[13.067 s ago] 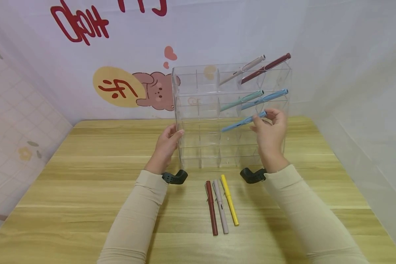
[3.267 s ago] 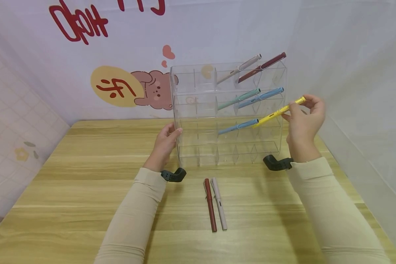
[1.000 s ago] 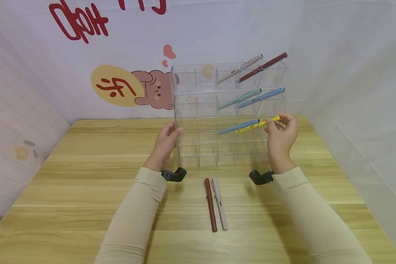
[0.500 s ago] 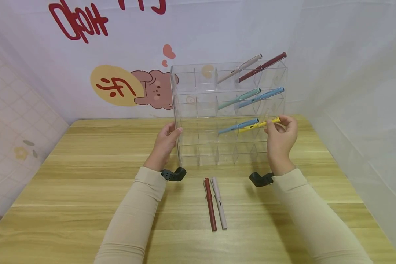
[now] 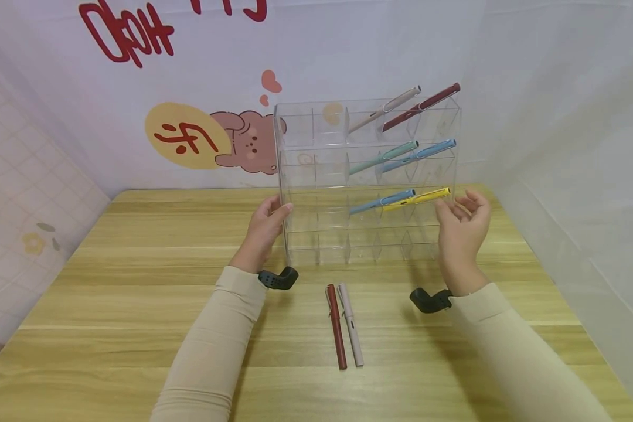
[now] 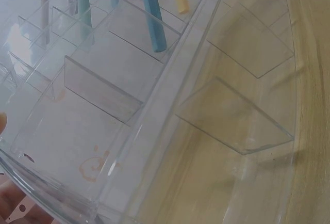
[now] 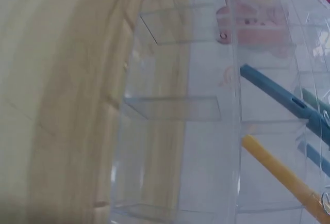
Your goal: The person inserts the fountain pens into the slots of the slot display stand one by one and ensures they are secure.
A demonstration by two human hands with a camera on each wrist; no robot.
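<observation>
My left hand [image 5: 264,228] grips the left side wall of a clear acrylic rack [image 5: 333,258], thumb in front. The rack stands upright on the table. My right hand [image 5: 463,237] is by the rack's right side, fingers loosely bent and holding nothing. Just above its thumb is the end of a yellow pen [image 5: 417,199], which lies slanted in the third row; whether they touch I cannot tell. Beside it leans a blue pen [image 5: 381,203]. In the right wrist view the yellow pen [image 7: 281,172] and blue pen [image 7: 276,92] rest in neighbouring compartments.
Higher up the rack sit a green pen [image 5: 384,158], a light blue pen [image 5: 419,156], a pale pen [image 5: 384,110] and a dark red pen [image 5: 421,108]. On the table [image 5: 137,305] a red-brown pen [image 5: 337,326] and a pale lilac pen [image 5: 351,324] lie side by side.
The yellow pen went from the table into the third row beside the blue one. My right hand has just let go of it and drawn slightly right and down. My left hand keeps its grip.
</observation>
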